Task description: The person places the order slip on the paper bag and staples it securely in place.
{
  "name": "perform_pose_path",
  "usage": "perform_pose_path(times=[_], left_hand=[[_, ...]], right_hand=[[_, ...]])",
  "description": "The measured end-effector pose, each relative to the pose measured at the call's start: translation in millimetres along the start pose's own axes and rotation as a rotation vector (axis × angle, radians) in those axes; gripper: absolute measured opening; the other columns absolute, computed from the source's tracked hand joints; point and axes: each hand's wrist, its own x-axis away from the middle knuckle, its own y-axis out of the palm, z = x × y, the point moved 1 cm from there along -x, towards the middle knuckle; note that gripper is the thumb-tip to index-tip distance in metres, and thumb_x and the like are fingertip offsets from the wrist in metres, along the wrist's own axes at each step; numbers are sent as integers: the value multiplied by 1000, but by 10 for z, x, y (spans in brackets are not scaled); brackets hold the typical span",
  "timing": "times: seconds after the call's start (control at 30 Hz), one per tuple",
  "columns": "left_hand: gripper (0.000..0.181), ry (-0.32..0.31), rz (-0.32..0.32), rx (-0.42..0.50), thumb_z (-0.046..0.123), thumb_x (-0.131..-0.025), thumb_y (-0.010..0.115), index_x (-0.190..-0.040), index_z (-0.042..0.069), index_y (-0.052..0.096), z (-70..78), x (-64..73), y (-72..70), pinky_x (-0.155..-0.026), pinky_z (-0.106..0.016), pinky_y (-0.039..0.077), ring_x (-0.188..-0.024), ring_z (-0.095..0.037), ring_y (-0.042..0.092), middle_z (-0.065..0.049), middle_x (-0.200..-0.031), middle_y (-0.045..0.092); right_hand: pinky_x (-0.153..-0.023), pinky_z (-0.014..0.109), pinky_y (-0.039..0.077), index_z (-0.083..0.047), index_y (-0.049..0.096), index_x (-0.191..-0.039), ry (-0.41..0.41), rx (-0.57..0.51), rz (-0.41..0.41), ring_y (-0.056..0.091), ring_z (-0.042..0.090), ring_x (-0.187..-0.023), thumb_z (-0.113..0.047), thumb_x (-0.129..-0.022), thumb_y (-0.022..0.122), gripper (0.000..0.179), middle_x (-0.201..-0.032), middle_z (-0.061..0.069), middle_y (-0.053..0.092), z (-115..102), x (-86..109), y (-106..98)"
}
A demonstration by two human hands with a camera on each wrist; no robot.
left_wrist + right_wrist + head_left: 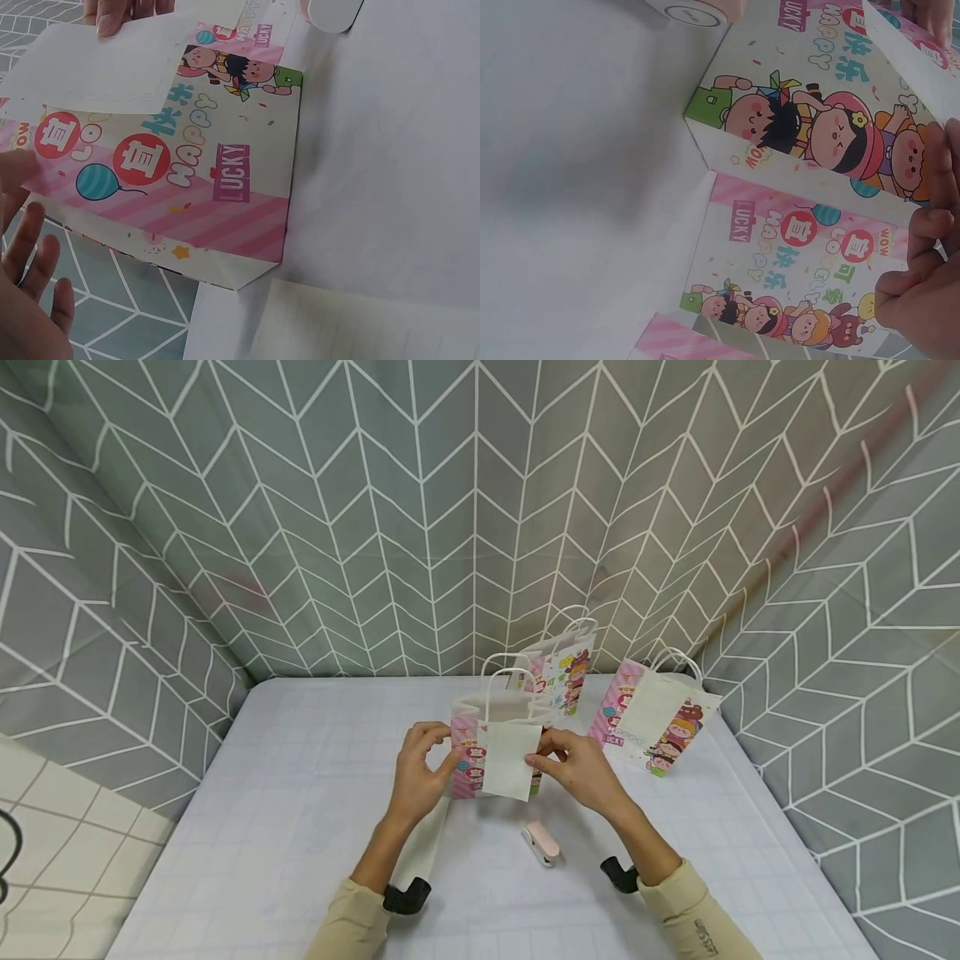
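A pink and white paper gift bag (467,760) with cartoon print and white handles stands in front of me. Against its front lies a blank white sheet of paper (512,760). My left hand (420,772) grips the bag's left side, thumb in front; its other fingers are loosely bent in the left wrist view. At the sheet's right edge, my right hand (581,768) pinches the paper with thumb and fingers against the bag. Just in front of the bag lies a small pink stapler (542,843), untouched.
Another printed gift bag (577,668) stands behind this one. To the right is a third bag (675,735) with a white sheet (652,706) on its front. Pale paper (423,843) lies under my left forearm on the white-covered table (300,793). Patterned curtains (450,527) surround it.
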Motion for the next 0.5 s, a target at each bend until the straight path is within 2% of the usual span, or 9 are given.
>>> perform_pose_path(times=[0.1,0.2,0.27,0.4,0.5], left_hand=[[38,28,14,23,18,-86,80,-120,10,66,10,-46,-18,-96,-49,36,-116,-25,48,-8,-129,53],[55,24,8,56,19,-84,82,-132,13,57,55,-120,-31,-98,-52,33,-126,-26,45,-7,-139,49],[64,9,-17,65,23,-83,82,-139,17,51,92,-177,-20,-98,-53,32,-129,-23,44,-2,-144,48],[74,-39,-87,70,32,-84,82,-147,24,44,162,-278,48,-103,-52,32,-130,-20,45,6,-145,50],[73,-61,-123,94,34,-84,83,-146,27,46,204,-331,108,-101,-52,38,-125,-20,49,5,-140,55]], right_hand=[[-59,27,35,-18,71,-84,5,7,-3,46,15,-70,-29,-86,81,15,-75,-6,57,-4,-8,7],[-59,27,35,-18,70,-84,11,14,-1,46,15,-71,-29,-86,81,15,-75,-6,56,-9,-15,12],[-59,27,35,-18,70,-85,18,10,-1,46,15,-71,-28,-86,81,15,-75,-5,56,-22,-16,9],[-59,27,36,-17,71,-86,21,7,1,46,15,-71,-29,-86,81,15,-74,-5,55,-24,-11,10],[-59,27,36,-17,71,-85,17,9,5,46,15,-71,-29,-86,81,15,-74,-5,56,-25,-11,18]])
